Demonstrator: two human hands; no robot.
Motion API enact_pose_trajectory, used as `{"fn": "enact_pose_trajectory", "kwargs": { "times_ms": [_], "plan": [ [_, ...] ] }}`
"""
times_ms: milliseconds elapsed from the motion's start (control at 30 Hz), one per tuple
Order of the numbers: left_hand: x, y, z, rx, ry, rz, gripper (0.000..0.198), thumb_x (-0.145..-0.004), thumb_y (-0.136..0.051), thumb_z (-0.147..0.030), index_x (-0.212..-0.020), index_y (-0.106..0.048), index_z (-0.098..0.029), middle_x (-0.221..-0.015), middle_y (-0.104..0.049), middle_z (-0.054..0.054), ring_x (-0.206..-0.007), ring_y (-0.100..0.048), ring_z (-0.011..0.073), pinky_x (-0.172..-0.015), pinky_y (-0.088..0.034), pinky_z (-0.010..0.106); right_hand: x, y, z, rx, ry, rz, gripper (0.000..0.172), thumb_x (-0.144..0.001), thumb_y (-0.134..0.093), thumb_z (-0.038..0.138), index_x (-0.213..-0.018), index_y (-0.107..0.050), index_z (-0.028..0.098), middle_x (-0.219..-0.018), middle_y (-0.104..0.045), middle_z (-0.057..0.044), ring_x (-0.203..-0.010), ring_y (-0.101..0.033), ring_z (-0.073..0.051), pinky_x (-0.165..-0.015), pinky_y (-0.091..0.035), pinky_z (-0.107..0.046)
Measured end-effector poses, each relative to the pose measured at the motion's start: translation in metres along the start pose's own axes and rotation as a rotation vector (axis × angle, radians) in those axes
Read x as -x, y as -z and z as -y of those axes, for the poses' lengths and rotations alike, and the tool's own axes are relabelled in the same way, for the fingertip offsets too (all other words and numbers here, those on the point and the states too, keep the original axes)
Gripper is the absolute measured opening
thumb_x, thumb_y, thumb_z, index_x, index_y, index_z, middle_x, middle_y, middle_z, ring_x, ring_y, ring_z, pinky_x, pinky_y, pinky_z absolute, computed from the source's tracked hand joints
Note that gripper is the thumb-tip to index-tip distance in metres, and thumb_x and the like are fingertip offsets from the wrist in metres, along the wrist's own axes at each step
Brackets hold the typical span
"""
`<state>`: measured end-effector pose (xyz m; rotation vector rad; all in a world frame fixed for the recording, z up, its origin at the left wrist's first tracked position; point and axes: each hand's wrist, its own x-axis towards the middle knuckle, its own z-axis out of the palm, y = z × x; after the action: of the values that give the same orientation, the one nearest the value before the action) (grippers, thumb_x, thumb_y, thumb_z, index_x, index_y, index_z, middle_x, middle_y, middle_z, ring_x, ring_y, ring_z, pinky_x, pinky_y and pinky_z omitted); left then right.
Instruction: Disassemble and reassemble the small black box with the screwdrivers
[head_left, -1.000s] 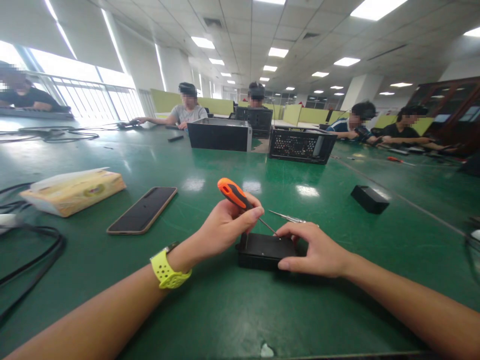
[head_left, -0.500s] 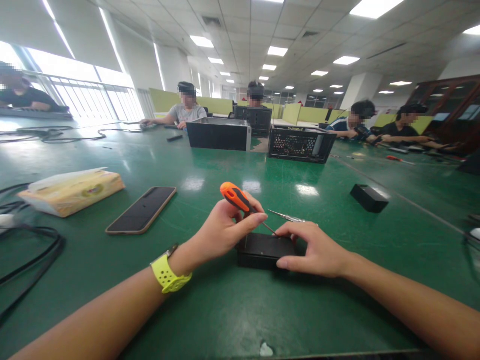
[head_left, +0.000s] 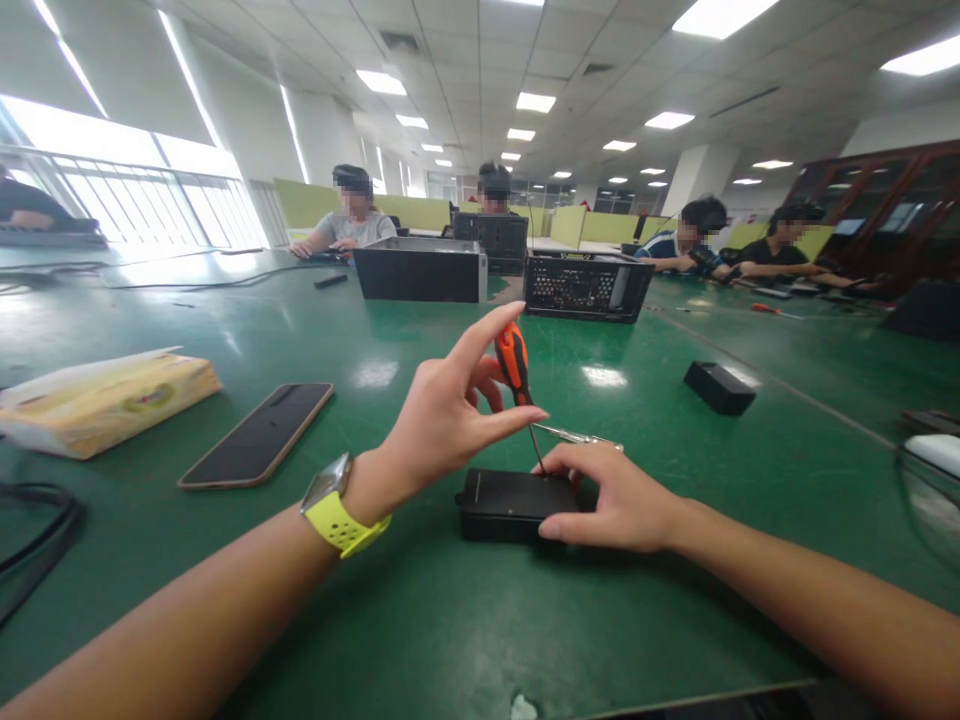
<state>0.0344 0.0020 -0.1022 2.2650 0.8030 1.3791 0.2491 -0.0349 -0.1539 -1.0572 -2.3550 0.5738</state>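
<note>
An orange-and-black screwdriver (head_left: 514, 362) stands nearly upright, its thin shaft reaching down to the far edge of a flat black box (head_left: 499, 500). Around its handle is my left hand (head_left: 450, 405), index fingertip by the top end and thumb near the lower end. Some of its other fingers are partly hidden behind. My right hand (head_left: 611, 497) grips the right end of the box, thumb on the near side and fingers at the far side. Behind that hand lies a slim metal tool (head_left: 577, 436), partly covered. A watch with a yellow-green strap (head_left: 345, 520) is on my left wrist.
Left of my hands lie a phone (head_left: 259, 435) and a tissue pack (head_left: 112, 400). A small black block (head_left: 720, 388) sits to the right. Farther back stand metal computer cases (head_left: 420, 272), (head_left: 585, 285). Several people sit around the green table (head_left: 637, 620).
The screwdriver has gone from leaning left to nearly upright. My left index finger has lifted to the handle's top. The right hand keeps its hold on the box; the view has shifted slightly right.
</note>
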Motion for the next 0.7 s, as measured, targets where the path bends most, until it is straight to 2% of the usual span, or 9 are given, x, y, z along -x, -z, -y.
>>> {"fn": "enact_pose_trajectory", "kwargs": {
  "times_ms": [100,167,233,333,400,500,600,700],
  "plan": [
    [-0.021,0.008,-0.01,-0.107,-0.117,-0.02,0.053,-0.076,-0.073,-0.04,-0.123,-0.06,-0.019,-0.071,-0.064,-0.001,-0.058,-0.055,0.0102,-0.056,-0.043,0.021,0.0,0.0,-0.001,-0.009,0.005,0.0,0.042,-0.072,-0.073,0.048,-0.099,-0.065,0.018,-0.089,-0.069,-0.003,-0.073,-0.06,-0.017,-0.067,-0.046,-0.029],
    [-0.034,0.012,-0.019,-0.175,-0.174,-0.012,0.032,-0.08,-0.069,-0.039,-0.105,-0.07,-0.018,-0.066,-0.063,-0.002,-0.055,-0.05,0.0086,-0.056,-0.04,0.021,0.0,-0.001,-0.002,-0.007,-0.001,0.002,0.042,-0.072,-0.073,0.049,-0.099,-0.065,0.018,-0.09,-0.069,-0.003,-0.072,-0.06,-0.016,-0.066,-0.045,-0.028],
    [-0.045,0.015,-0.028,-0.243,-0.21,0.046,0.026,-0.081,-0.067,-0.04,-0.09,-0.072,-0.016,-0.059,-0.058,-0.002,-0.052,-0.046,0.0078,-0.054,-0.034,0.022,0.0,-0.002,-0.004,0.004,-0.009,0.001,0.042,-0.073,-0.073,0.049,-0.1,-0.065,0.018,-0.09,-0.069,-0.003,-0.072,-0.059,-0.016,-0.065,-0.045,-0.028],
    [-0.056,0.018,-0.038,-0.323,-0.238,0.159,0.033,-0.084,-0.062,-0.043,-0.074,-0.071,-0.013,-0.053,-0.05,-0.002,-0.053,-0.042,0.0073,-0.055,-0.027,0.021,0.001,-0.002,-0.005,0.005,-0.014,0.009,0.042,-0.073,-0.073,0.05,-0.1,-0.065,0.019,-0.09,-0.068,-0.003,-0.072,-0.059,-0.016,-0.064,-0.045,-0.027],
    [-0.06,0.02,-0.041,-0.342,-0.242,0.202,0.033,-0.085,-0.059,-0.041,-0.073,-0.07,-0.013,-0.055,-0.049,-0.002,-0.057,-0.045,0.008,-0.056,-0.027,0.02,0.001,-0.001,-0.004,-0.001,-0.015,0.015,0.042,-0.073,-0.073,0.05,-0.1,-0.066,0.018,-0.09,-0.068,-0.003,-0.072,-0.059,-0.016,-0.064,-0.045,-0.027],
    [-0.06,0.028,-0.044,-0.32,-0.228,0.282,0.02,-0.085,-0.059,-0.031,-0.09,-0.07,-0.015,-0.068,-0.058,-0.001,-0.064,-0.052,0.0095,-0.059,-0.034,0.02,0.0,-0.002,-0.002,-0.003,-0.013,0.022,0.041,-0.073,-0.072,0.05,-0.1,-0.065,0.019,-0.09,-0.068,-0.003,-0.073,-0.059,-0.017,-0.065,-0.045,-0.028],
    [-0.056,0.042,-0.047,-0.274,-0.194,0.38,0.024,-0.082,-0.061,-0.028,-0.103,-0.067,-0.018,-0.084,-0.063,0.001,-0.073,-0.058,0.0119,-0.062,-0.041,0.021,-0.001,-0.002,-0.001,0.001,-0.019,0.026,0.041,-0.074,-0.072,0.05,-0.101,-0.065,0.019,-0.092,-0.068,-0.004,-0.075,-0.06,-0.017,-0.066,-0.046,-0.028],
    [-0.053,0.053,-0.052,-0.305,-0.19,0.422,0.024,-0.079,-0.065,-0.037,-0.089,-0.07,-0.016,-0.075,-0.06,0.0,-0.067,-0.057,0.0108,-0.057,-0.04,0.02,0.0,-0.003,-0.001,0.007,-0.023,0.03,0.042,-0.074,-0.072,0.049,-0.101,-0.065,0.019,-0.092,-0.068,-0.004,-0.075,-0.06,-0.017,-0.067,-0.046,-0.029]
  ]
}}
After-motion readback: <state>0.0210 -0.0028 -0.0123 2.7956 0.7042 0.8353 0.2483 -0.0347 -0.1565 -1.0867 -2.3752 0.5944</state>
